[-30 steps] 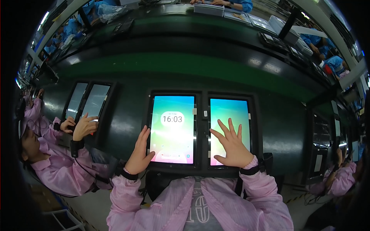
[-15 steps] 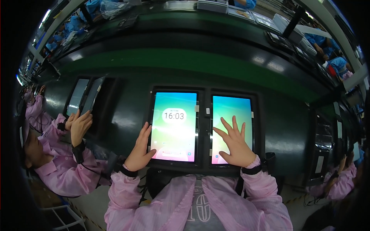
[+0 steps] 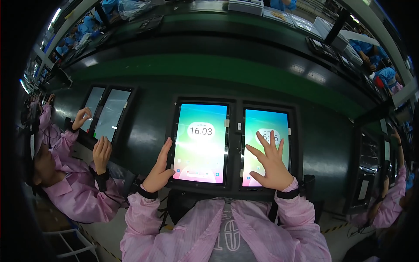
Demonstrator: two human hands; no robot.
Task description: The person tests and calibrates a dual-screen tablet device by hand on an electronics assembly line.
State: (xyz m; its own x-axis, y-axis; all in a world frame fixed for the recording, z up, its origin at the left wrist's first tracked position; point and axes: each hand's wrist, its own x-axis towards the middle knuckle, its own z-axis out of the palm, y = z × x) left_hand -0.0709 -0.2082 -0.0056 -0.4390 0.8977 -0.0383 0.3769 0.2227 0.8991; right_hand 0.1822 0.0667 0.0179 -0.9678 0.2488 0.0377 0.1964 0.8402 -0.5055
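Observation:
Two lit tablets lie side by side in the two compartments of a black tray [image 3: 236, 174]. The left tablet [image 3: 200, 153] shows a bright blue, green and pink home screen with a clock. My left hand [image 3: 158, 172] rests at that tablet's lower left edge, fingers stretched out, thumb at the border. Over the right tablet [image 3: 257, 118] my right hand [image 3: 274, 163] is spread, its fingers partly covering the clock on a similar home screen. Whether the fingertips touch the glass, I cannot tell. Neither hand grips anything.
To the left, a co-worker [image 3: 65, 183] in pink has both hands near a tray with two grey-screened tablets [image 3: 112, 111]. More black trays [image 3: 364, 187] stand at the right. Across the dark green bench [image 3: 209, 65], boxes [image 3: 245, 6] line the far side.
The right tablet's screen now shows a clock and icons under my right hand. At the left, the co-worker's tilted tablet now lies flat in its tray, and the co-worker's hands have moved apart.

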